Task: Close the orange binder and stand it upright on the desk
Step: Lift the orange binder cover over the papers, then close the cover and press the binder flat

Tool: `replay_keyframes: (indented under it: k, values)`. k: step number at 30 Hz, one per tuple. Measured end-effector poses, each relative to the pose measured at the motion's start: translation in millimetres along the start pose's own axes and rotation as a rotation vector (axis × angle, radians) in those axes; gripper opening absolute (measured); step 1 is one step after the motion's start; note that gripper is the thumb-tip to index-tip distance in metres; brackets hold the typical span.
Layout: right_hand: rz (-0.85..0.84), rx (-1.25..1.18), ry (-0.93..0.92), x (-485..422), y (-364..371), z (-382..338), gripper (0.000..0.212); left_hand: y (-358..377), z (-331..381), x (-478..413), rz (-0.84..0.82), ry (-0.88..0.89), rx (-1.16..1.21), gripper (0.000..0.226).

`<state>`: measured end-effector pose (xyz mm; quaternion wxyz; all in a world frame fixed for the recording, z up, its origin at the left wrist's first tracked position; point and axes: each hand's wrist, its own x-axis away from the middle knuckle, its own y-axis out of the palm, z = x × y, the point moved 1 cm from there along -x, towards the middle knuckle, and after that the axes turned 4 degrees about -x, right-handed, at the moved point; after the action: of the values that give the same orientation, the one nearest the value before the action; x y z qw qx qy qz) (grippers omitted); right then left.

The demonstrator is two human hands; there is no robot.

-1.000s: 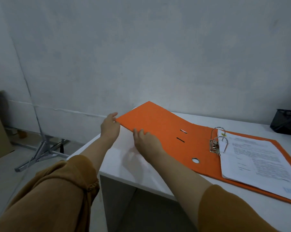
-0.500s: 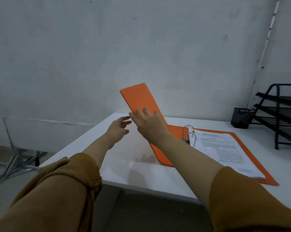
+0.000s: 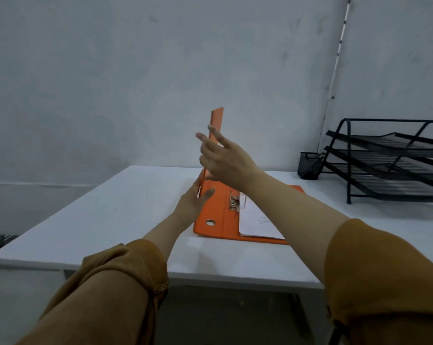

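The orange binder [image 3: 216,215] lies open on the white desk [image 3: 106,215], with its spine and back cover flat. Its front cover [image 3: 217,118] stands almost vertical, seen edge-on. My right hand [image 3: 226,161] holds the cover high up, with fingers spread on both sides of its edge. My left hand [image 3: 194,201] grips the cover low down near the fold, fingers on the outer face and thumb on the inner side. White papers [image 3: 256,221] sit on the metal ring mechanism [image 3: 234,203], partly hidden by my right forearm.
A black mesh pen cup [image 3: 310,166] stands at the back right, next to a black wire tray rack [image 3: 394,161] against the wall. The desk's left edge drops off near the binder's left.
The front cover has swung up from nearly flat on the left to almost vertical. Both hands rose with it, and my view shifted right.
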<state>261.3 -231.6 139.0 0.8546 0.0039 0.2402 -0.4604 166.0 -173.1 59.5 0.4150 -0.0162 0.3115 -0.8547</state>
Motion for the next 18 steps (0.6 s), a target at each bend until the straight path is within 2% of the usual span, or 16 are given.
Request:
replay_keyframes:
  k: [6, 11, 14, 18]
  values:
    - [-0.105, -0.030, 0.008, 54, 18, 27, 0.018, 28, 4, -4, -0.048, 0.019, -0.034, 0.056]
    - [-0.172, -0.201, 0.128, 104, 34, 27, 0.046, 45, 7, -8, -0.095, 0.132, -0.091, 0.056]
    - [-0.196, -0.274, 0.183, 138, 43, 21, 0.039, 53, 10, -11, -0.147, 0.209, -0.217, 0.059]
    - [-0.233, -0.351, 0.265, 173, 52, 10, 0.044, 67, 18, -13, -0.156, 0.262, -0.497, 0.060]
